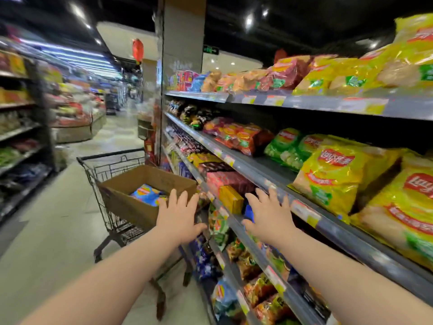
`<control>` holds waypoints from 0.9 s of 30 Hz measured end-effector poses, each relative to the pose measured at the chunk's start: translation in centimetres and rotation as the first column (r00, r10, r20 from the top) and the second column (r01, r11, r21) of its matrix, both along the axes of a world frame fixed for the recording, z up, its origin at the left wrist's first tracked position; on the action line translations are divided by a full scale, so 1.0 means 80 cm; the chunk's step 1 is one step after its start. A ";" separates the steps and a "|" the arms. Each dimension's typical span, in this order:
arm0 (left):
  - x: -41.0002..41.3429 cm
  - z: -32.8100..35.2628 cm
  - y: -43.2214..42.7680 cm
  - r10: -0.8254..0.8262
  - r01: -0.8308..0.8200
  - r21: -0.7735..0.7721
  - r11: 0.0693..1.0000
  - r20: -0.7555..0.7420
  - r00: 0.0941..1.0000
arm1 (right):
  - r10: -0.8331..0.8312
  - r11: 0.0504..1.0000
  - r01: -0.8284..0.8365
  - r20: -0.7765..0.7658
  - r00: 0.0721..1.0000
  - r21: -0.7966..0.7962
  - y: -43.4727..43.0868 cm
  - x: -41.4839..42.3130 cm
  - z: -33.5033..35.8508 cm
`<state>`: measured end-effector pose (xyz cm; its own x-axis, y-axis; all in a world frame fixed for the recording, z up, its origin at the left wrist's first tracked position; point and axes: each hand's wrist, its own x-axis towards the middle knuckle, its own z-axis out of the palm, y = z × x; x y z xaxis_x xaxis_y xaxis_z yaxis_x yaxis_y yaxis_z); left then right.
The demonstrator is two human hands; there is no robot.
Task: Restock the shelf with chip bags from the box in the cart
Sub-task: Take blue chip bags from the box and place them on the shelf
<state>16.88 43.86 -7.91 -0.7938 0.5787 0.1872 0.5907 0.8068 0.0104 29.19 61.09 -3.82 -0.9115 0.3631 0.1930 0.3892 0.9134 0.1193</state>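
A brown cardboard box (131, 195) sits in a black wire cart (103, 167) in the aisle. Blue chip bags (146, 194) lie inside the box. My left hand (177, 218) reaches forward with straight, spread fingers over the box's near right corner and holds nothing. My right hand (269, 213) is stretched out in front of the shelf (255, 168) edge, fingers spread, also holding nothing. Yellow chip bags (332, 177) and green chip bags (285, 146) fill that shelf at the right.
Shelving full of snack bags runs along the right, with price tags (304, 213) on the edges. A grey pillar (182, 43) stands behind the cart. More shelves line the left side (21, 127). Open floor (58, 231) lies left of the cart.
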 end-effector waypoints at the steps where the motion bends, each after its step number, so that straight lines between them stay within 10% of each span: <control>1: -0.022 -0.005 -0.021 0.027 -0.027 -0.010 1.000 0.003 1.000 | 0.011 1.000 -0.011 0.017 1.000 -0.019 -0.017 -0.025 -0.004; 27: -0.351 -0.107 -0.305 0.420 -0.396 -0.164 0.904 0.160 0.893 | 0.384 0.911 -0.340 0.183 0.905 -0.235 -0.260 -0.488 -0.161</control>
<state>-11.17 19.43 -16.46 -0.9779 0.2051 -0.0399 0.2062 0.9781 -0.0280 -9.89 40.28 -16.71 -0.9977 0.0094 -0.0676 0.0114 0.9995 -0.0292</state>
